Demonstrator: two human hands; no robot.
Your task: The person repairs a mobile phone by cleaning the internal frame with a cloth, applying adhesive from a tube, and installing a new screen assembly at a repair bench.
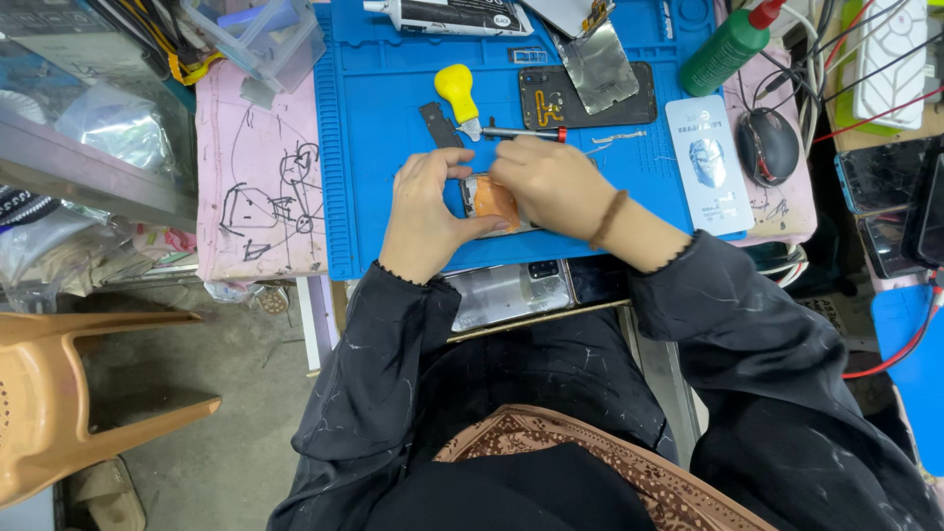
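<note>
An opened phone with an orange inner part (489,202) lies on the blue work mat (383,197). My left hand (425,211) grips its left edge, thumb along the near side. Over its right half curls my right hand (551,187), fingers bent down onto it, a brown band on the wrist. A thin silver tool with a red end (531,133) sits right at my right fingertips; I cannot tell whether the fingers hold it. Beside it is a yellow-handled tool (457,93) next to a small dark part (440,123).
Further back on the mat are a dark phone back cover (639,93), a silver foil sheet (598,67) and a white tube (447,15). A green bottle (728,49), mouse (767,146) and white card (706,162) sit right. Another phone frame (511,293) rests near my lap. A tan plastic chair (69,393) stands left.
</note>
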